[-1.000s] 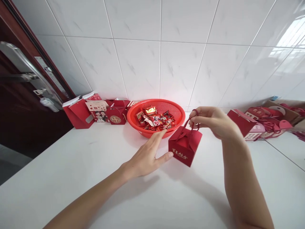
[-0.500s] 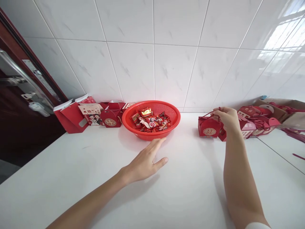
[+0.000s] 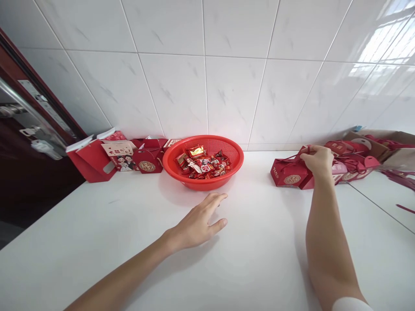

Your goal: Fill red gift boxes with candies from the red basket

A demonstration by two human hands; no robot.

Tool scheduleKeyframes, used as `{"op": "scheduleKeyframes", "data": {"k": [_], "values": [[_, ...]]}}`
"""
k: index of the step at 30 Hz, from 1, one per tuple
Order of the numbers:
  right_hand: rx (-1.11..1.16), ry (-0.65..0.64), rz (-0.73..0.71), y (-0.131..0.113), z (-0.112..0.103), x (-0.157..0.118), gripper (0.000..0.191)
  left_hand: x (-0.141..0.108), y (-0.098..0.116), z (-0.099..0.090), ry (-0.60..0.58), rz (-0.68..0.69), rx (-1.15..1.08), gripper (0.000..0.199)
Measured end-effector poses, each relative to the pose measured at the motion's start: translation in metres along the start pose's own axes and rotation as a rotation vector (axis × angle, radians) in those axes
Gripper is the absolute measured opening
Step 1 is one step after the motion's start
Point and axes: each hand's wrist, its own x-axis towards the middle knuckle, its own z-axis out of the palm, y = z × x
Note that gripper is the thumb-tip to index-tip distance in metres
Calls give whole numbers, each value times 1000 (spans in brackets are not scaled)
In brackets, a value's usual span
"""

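My left hand point(image 3: 199, 222) is open just above the white table point(image 3: 246, 263), thumb apart from the fingers, with nothing in it. It is in front of a red plastic basket point(image 3: 202, 185) that holds wrapped candies point(image 3: 207, 166). At the right, my right hand point(image 3: 316, 160) is closed in a pinch at the cord on top of a small red gift box point(image 3: 289, 173) with a round gold emblem. The fingertips are partly hidden. Another red box stands against that one, partly behind my wrist.
Red boxes point(image 3: 149, 160) and a red bag point(image 3: 92, 162) stand along the tiled wall at the left, beside a dark door with keys. More red and pink boxes point(image 3: 353, 168) and an open cardboard box point(image 3: 395, 153) are at the far right.
My right hand has shifted slightly right and the red box at it has turned, showing its side. My left hand has lowered slightly, its fingers now farther from the basket. The view has shifted a little.
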Motion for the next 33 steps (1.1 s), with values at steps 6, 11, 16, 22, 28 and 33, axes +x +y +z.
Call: {"op": "scheduleKeyframes", "data": {"k": [6, 11, 16, 22, 28, 33], "values": [[9, 42, 149, -3, -3, -1, 18, 0, -2, 1, 0, 7, -10, 55], [-8, 54, 184, -6, -1, -1, 19, 0, -4, 2, 9, 13, -15, 54], [-42, 37, 197, -12, -6, -4, 16, 1, -3, 2, -13, 9, -23, 52], [14, 12, 90, -30, -13, -12, 12, 1, -1, 0, -17, 7, -6, 50], [131, -263, -91, -42, 10, -21, 3, 0, 3, -1, -2, 17, 11, 48], [243, -470, -251, -57, 18, -31, 11, 1, 5, -11, 28, 48, 63, 31]]}}
